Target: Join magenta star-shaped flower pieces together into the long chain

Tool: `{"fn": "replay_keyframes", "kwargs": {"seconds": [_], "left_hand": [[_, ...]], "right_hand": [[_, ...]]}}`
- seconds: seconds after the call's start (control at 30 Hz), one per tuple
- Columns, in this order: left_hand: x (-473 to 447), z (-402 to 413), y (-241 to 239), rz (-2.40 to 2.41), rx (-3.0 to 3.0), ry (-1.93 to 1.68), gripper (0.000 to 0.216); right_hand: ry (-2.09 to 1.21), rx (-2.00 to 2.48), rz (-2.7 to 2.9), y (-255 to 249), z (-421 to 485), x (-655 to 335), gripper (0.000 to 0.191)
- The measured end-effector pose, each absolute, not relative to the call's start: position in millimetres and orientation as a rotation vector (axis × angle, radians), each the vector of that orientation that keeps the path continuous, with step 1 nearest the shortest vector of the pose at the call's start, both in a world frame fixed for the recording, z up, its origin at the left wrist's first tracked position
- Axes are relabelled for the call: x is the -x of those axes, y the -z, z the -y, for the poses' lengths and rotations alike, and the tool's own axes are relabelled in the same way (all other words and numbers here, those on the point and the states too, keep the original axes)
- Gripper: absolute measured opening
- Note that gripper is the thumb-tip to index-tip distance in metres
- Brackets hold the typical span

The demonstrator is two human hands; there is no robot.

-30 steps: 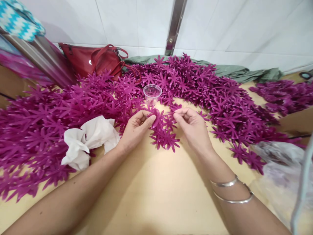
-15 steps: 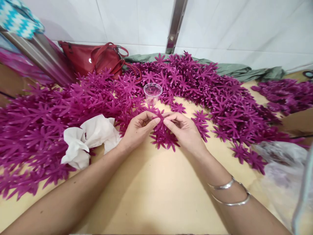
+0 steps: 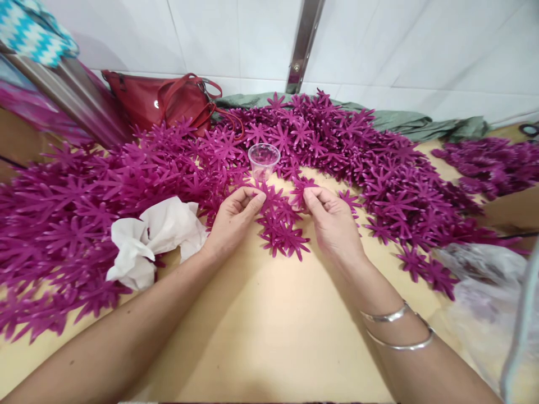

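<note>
A small cluster of magenta star-shaped flower cut-outs [image 3: 283,227] lies on the tan table in front of me. My left hand [image 3: 233,219] pinches the cluster's upper left edge between thumb and forefinger. My right hand [image 3: 332,221] pinches a single magenta flower piece [image 3: 301,188] just right of the cluster. A wide arc of the same loose flowers [image 3: 138,179] surrounds both hands. A small clear plastic cup [image 3: 263,161] stands just beyond my fingers.
A crumpled white tissue [image 3: 151,238] lies left of my left hand. A red handbag [image 3: 168,104] and a green cloth [image 3: 404,123] sit by the tiled wall. A clear plastic bag [image 3: 484,292] lies at the right. Bare table [image 3: 269,336] spreads near me.
My right hand came in to meet the left at the cluster, then drew back to the right holding a single flower. The left hand stayed on the cluster.
</note>
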State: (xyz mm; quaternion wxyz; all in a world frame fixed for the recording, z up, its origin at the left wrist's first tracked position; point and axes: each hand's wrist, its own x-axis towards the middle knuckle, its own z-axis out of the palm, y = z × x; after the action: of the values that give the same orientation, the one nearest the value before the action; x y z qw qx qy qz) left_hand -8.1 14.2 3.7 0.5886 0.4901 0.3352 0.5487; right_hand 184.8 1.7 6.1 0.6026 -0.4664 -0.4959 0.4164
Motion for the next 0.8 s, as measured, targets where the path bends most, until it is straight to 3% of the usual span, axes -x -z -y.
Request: {"fn": "replay_keyframes", "kwargs": {"seconds": [0.27,0.37,0.5,0.8], "left_hand": [[8.0,-16.3,-2.0,-0.781,-1.100,-1.264,0.029],[9.0,-17.7,-1.1,-0.779,-1.106,-1.289,0.030],[8.8,-18.1,-1.5,-0.762,-1.121,-1.307,0.032],[5.4,-11.6,-10.7,-0.805,-1.195,-1.265,0.031]], "right_hand": [[-0.980,1.099,1.193,-8.2,-0.4,-188.0,0.024],[-0.748,1.236,1.363,-16.5,4.4,-188.9,0.032],[-0.457,1.320,1.487,-26.2,11.2,-184.5,0.027],[-0.785,1.152,1.532,-20.3,17.6,-169.8,0.026]]}}
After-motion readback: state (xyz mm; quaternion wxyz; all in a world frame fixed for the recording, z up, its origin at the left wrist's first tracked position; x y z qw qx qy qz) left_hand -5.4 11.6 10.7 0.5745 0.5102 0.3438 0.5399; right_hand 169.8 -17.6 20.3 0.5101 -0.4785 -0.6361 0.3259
